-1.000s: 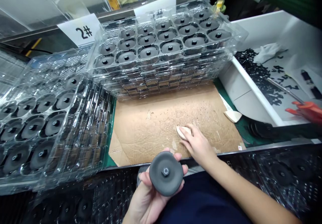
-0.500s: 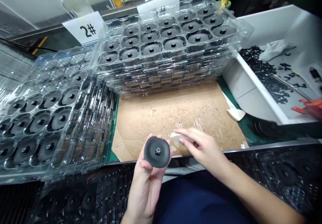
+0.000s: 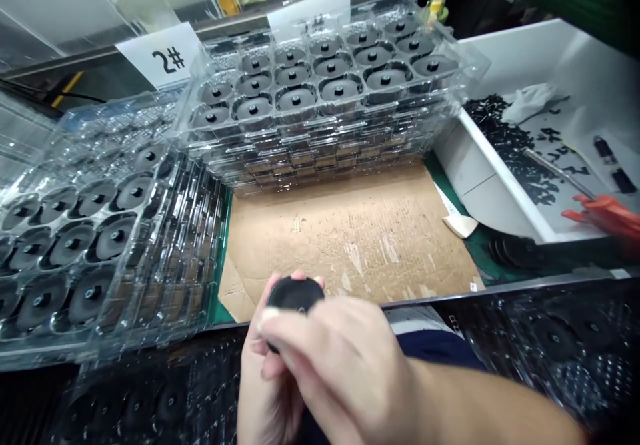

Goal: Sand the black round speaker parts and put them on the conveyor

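Note:
My left hand (image 3: 260,398) grips a round black rubber disc (image 3: 295,293) from below, close to my body at the near edge of the cardboard sheet (image 3: 350,232). Across the disc lies my right hand (image 3: 345,365), blurred, hiding most of it. Its fingers are pressed together, and a small pale tip (image 3: 268,314) shows at their end against the disc. Only the disc's upper rim shows.
A stack of clear blister trays (image 3: 325,132) filled with black discs stands behind the cardboard. More trays (image 3: 75,245) lie at the left below a "2#" sign (image 3: 167,58). At the right are a white bin (image 3: 500,172) with black scraps, an orange-handled tool (image 3: 605,215) and a pale wedge (image 3: 460,225).
My right hand lifted a small pale piece off the cardboard and brought it left onto the disc. My left hand turned the disc, which my right hand now covers.

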Tool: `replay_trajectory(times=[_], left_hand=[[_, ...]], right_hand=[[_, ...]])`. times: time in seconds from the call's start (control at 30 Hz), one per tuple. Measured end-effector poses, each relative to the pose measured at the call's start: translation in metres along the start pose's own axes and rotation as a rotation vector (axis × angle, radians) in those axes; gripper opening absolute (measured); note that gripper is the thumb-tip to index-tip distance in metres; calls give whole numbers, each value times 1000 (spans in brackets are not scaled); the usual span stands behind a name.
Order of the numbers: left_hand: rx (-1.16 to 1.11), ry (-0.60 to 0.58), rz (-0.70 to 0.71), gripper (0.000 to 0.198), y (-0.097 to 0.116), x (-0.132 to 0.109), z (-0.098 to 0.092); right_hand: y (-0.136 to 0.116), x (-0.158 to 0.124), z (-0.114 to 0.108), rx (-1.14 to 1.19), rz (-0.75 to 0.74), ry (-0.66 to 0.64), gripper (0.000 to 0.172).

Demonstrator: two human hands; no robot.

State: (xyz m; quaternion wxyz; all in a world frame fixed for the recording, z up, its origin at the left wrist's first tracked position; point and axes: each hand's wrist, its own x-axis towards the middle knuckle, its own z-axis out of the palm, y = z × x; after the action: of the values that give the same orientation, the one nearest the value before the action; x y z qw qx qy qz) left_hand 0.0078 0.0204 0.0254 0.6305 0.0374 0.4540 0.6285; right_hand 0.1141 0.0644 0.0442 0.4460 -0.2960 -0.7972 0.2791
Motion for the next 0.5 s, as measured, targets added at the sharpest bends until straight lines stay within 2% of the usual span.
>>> replay_trajectory(times=[0.1, 0.27, 0.4, 0.5], left_hand=[[37, 68, 19, 40, 4, -2, 3], [-54, -18, -45, 33, 6, -3, 6], [13, -15, -65, 39, 9, -3, -3], [-3, -116, -60, 44, 7, -3, -9]], right_hand=[[-1, 1, 4, 21, -2, -8, 22], [4, 25, 1, -1, 26, -113, 31], [5, 7, -17, 132, 32, -254, 23], [5, -8, -34, -12, 149, -293, 24]])
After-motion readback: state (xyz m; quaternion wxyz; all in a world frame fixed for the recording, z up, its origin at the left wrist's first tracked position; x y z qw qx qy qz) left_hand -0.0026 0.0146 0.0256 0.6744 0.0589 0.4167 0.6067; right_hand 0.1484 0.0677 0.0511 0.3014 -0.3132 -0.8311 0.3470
